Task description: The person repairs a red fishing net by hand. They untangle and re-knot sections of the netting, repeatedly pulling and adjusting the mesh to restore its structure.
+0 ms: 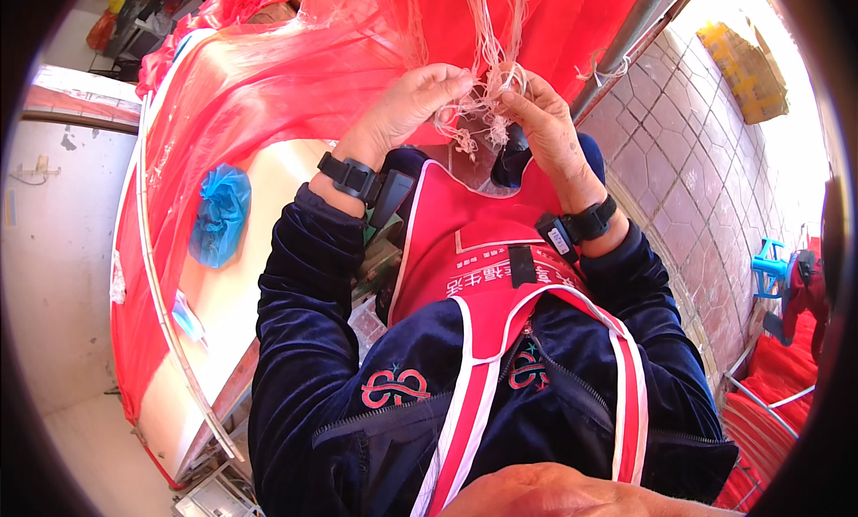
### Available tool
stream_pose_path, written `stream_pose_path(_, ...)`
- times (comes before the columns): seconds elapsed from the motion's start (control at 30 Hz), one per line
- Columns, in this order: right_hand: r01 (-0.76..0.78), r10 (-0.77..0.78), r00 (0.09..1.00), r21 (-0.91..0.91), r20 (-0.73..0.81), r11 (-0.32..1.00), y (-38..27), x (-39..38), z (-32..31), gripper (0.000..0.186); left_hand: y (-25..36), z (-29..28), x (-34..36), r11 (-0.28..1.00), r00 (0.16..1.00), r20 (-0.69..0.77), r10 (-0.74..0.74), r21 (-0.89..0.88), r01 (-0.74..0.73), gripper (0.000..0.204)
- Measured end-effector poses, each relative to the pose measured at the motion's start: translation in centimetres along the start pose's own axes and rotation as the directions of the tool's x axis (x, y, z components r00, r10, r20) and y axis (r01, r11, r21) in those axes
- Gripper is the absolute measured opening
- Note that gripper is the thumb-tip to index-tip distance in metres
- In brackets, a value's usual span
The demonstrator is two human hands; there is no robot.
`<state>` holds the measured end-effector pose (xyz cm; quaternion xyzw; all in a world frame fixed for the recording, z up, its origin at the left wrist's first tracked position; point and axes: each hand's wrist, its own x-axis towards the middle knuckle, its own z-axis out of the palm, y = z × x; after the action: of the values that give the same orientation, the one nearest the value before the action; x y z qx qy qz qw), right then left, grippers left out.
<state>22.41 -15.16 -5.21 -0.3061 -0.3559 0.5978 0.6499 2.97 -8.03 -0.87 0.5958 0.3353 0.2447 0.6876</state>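
Both hands (542, 115) finger knotted pale strings (487, 106) before sheer red fabric (349, 70)

A pale, smooth tabletop (273, 173) runs down the left of the frame, its edges bent by the lens. Sheer red cloth (179, 151) spreads over its upper part and along its outer side. A crumpled blue plastic bag (221, 216) lies on it at centre left, with a small blue-and-white packet (189, 318) below. On the right, paving (688, 159) bears a yellow-taped cardboard piece (746, 70) at upper right and a blue stool (767, 269) lower down.
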Motion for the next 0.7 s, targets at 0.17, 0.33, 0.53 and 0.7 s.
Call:
stream_pose_path(0.17,-0.012,0.012,1.000,-0.004,0.021,1.000,-0.1,0.2,-0.2,0.030,0.0,0.1,-0.1,0.996,0.998,-0.039,0.054,0.076,-0.051,0.025)
stream_pose_path(0.33,-0.008,0.008,0.999,-0.001,0.032,1.000,-0.3,0.1,0.0,0.027,-0.4,-0.7,0.1,1.000,0.995,-0.103,0.018,0.002,-0.018,0.024)
stream_pose_path(0.53,0.007,-0.007,0.997,-0.004,0.074,1.000,-1.2,0.5,0.7,0.031,-1.1,-0.6,0.4,0.997,0.980,-0.193,-0.052,-0.063,0.040,0.028)
stream_pose_path(0.7,-0.013,-0.008,0.983,0.109,0.185,0.994,-2.6,1.8,1.6,0.025,-1.0,-0.7,0.1,1.000,1.000,0.005,0.010,0.018,-0.010,0.056)
